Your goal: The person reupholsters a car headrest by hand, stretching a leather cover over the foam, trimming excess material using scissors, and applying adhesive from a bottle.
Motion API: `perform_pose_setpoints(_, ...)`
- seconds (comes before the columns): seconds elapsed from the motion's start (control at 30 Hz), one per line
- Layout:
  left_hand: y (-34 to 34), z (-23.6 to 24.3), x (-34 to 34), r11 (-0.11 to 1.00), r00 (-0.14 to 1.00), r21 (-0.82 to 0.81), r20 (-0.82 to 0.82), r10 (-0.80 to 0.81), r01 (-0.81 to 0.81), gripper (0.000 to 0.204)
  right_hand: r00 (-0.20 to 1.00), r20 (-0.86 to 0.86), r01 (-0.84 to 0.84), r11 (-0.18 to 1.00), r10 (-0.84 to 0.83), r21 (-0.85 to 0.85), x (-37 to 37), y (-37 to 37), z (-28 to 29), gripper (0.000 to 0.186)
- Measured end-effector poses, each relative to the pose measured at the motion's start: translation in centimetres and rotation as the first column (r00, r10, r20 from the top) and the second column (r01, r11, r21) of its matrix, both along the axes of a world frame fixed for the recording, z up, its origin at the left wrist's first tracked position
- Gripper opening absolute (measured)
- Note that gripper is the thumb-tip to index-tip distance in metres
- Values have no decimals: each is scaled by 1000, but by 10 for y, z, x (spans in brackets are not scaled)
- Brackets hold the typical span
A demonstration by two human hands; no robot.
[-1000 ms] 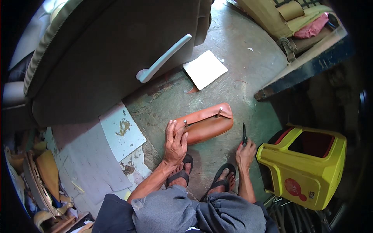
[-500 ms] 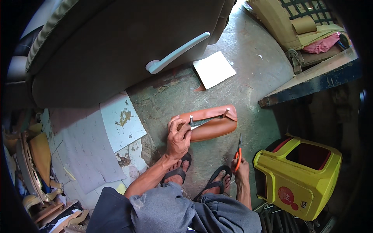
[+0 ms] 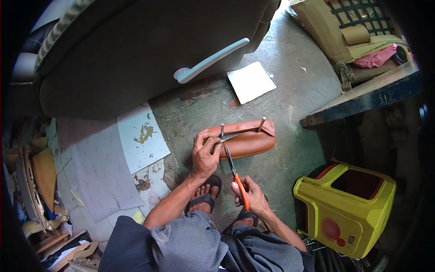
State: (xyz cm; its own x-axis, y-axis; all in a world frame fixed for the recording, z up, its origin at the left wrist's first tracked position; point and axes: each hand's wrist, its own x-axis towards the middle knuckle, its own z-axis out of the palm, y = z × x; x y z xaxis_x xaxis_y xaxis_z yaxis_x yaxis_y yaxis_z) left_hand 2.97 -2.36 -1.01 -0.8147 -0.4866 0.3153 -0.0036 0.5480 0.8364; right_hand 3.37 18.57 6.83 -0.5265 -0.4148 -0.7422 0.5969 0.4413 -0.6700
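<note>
Pad (image 3: 251, 145) on floor (image 3: 294, 136), R of its tiled edge, looks mostly wrapped, 2 bolts (image 3: 262, 124) up, slit unclosed; L hand (image 3: 206, 157) pinching slit edge, R hand (image 3: 251, 195) gripping scissors (image 3: 234, 174) there, cut prob. unfinished, tips unclear.

Gripped by the left hand (image 3: 206, 155), the brown pad (image 3: 250, 144) looks leathery, smooth, softly glossy. In the right hand (image 3: 253, 196), scissors (image 3: 234, 171) have metal blades (image 3: 229, 157) and plastic-looking handles (image 3: 242, 194).
</note>
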Motion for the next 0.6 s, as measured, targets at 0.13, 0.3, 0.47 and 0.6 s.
perform_pose_setpoints(0.13, 0, -2, 0, 1000, 1000, 23, 2, -15, 15, 17, 1000, 5, 20, 1000, -21, 17, -2, -9, -2, 56)
perform_pose_setpoints(0.3, -10, 0, 3, 994, 996, 66, 19, -88, 86, 16, 998, -18, -53, 994, 55, 98, -8, -21, 8, 46)
perform_pose_setpoints(0.47, -12, 2, 3, 985, 991, 119, 37, -126, 121, 14, 979, -146, -122, 983, 142, 139, -3, -15, -16, 50)
perform_pose_setpoints(0.6, -15, 3, 3, 977, 985, 142, 50, -167, 158, 16, 980, -159, -103, 990, 117, 94, 0, -13, -27, 52)
